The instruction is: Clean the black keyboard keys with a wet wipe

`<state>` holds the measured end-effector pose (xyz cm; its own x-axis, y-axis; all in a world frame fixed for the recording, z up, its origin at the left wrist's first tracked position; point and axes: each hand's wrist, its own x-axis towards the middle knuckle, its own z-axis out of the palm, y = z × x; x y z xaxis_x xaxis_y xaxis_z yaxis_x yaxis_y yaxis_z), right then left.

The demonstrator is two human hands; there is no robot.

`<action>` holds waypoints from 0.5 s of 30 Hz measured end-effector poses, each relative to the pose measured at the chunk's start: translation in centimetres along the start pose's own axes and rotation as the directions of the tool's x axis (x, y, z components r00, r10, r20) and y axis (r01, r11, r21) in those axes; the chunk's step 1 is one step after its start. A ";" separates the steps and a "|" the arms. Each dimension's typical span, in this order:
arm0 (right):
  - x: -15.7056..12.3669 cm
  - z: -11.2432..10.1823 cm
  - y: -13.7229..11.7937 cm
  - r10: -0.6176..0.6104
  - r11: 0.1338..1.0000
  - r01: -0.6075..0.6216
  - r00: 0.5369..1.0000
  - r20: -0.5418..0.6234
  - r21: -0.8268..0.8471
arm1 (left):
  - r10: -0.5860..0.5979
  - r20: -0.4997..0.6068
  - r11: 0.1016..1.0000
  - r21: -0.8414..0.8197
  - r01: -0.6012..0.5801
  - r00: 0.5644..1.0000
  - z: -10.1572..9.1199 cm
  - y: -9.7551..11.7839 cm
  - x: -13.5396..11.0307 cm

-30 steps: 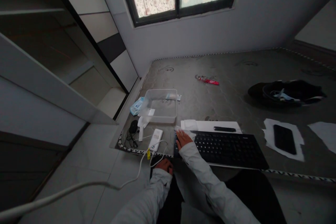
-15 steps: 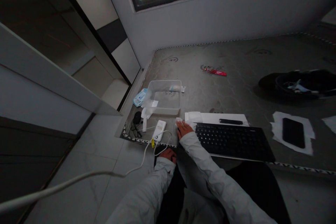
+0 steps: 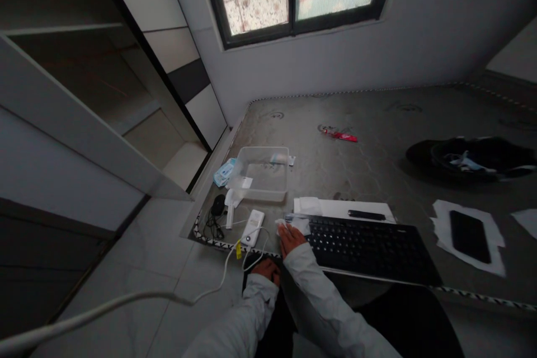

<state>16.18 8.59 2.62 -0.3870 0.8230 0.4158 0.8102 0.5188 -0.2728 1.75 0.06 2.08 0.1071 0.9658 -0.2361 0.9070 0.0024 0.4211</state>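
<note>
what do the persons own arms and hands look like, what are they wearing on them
Both arms wear long, pale grey-white sleeves of a soft, creased, jacket-like fabric, the left sleeve and the right sleeve, reaching down to the wrists. The left hand and the right hand are bare, without gloves, and no watch or ring can be made out.

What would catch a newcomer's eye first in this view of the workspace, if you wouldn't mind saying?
The wide black keyboard stands out first, lying near the front edge of a bare mattress, with the person's right hand on a white tissue at its left end. Beyond it sits a clear plastic tub, while a black phone lies on white paper to the right.
</note>
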 end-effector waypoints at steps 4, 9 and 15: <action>-2.2 -0.3 -0.6 -0.090 0.996 0.090 0.996 -0.008 0.006 | -0.004 0.026 1.000 0.025 0.003 1.000 -0.1 0.2 0.2; -4.9 -1.3 -1.1 -0.175 0.984 0.175 0.984 0.006 0.028 | -0.003 0.057 1.000 0.028 0.002 0.998 0.2 0.0 0.5; -6.4 -3.4 -1.7 -0.137 0.989 0.138 0.990 -0.008 0.052 | 0.008 0.057 1.000 0.029 -0.010 0.998 0.0 -0.1 0.2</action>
<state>18.78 1.72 3.33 -0.4910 0.7420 0.4565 0.7250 0.6385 -0.2580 1.73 0.28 1.96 0.1377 0.9494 -0.2824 0.9174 -0.0148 0.3978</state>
